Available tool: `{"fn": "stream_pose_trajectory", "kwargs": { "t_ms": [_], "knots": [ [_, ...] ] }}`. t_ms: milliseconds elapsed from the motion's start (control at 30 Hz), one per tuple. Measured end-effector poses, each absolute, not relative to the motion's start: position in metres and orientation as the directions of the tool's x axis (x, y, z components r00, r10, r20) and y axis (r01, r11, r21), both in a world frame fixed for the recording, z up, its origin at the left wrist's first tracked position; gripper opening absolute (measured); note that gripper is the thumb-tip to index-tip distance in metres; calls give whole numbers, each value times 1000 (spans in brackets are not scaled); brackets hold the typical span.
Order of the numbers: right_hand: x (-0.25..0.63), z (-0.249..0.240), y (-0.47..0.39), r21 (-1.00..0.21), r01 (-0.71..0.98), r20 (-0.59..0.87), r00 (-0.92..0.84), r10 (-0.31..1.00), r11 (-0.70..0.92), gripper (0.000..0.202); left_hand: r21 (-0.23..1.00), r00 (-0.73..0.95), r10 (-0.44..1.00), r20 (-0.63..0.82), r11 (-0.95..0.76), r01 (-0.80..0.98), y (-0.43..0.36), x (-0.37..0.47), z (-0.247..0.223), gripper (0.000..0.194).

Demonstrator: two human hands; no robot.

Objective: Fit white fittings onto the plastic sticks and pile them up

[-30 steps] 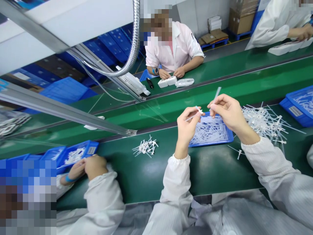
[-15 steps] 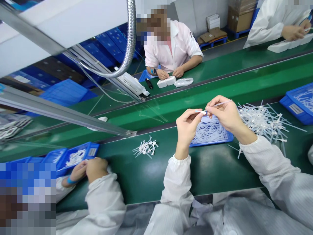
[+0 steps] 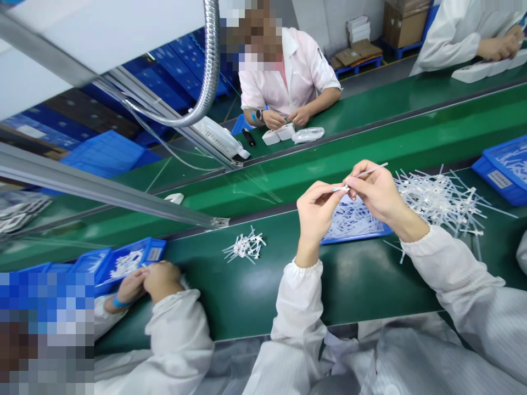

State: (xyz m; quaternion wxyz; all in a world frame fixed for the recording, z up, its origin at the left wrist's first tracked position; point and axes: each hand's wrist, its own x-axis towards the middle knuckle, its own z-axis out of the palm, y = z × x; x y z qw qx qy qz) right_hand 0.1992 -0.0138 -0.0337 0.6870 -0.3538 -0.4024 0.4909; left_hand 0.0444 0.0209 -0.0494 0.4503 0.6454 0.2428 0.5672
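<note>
In front of me, above a blue tray [image 3: 357, 237] of thin white strips, my two hands meet at their fingertips. My left hand [image 3: 315, 211] pinches a small white plastic piece [image 3: 341, 188] between thumb and forefinger. Between the closed fingers of my right hand [image 3: 373, 189] is a thin whitish strip [image 3: 377, 169] that looks like a cable tie, its free end pointing up to the right. The two parts come together at the fingertips; whether they are joined is too small to tell.
Right of the tray lies a large heap of strips with white heads [image 3: 442, 203]; a smaller heap [image 3: 246, 245] is to the left. Another blue bin [image 3: 504, 173] stands far right. A co-worker's hands [image 3: 152, 281] work at left, near a slanting metal post [image 3: 123, 184]. Others sit across the green conveyor.
My right hand has shifted slightly left, bringing the fingertips closer together. The strip is still in it. My left hand has hardly moved.
</note>
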Motion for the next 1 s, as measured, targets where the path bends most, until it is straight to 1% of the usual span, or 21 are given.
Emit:
{"fn": "stream_pose_trajectory", "kwargs": {
  "t_ms": [100,200,367,533,833,1000],
  "knots": [
    [201,-36,-13,-883,-350,248,217,944,312,51,855,219,829,515,-480,-196,20,49,-51,10],
    [202,-38,-13,-889,-314,267,237,934,334,47,861,189,849,493,-445,-247,19,56,-54,14],
    [203,-39,-10,-873,-344,277,232,932,345,45,872,148,885,442,-385,-300,20,61,-57,22],
    [204,-41,-10,-879,-322,289,229,930,352,44,887,210,876,434,-375,-269,21,54,-54,19],
    [205,-45,-10,-890,-265,324,205,923,371,43,894,244,864,441,-396,-211,22,46,-50,8],
    [206,-43,-13,-903,-198,346,191,919,381,44,897,255,866,429,-377,-229,21,43,-48,9]
  ]
}}
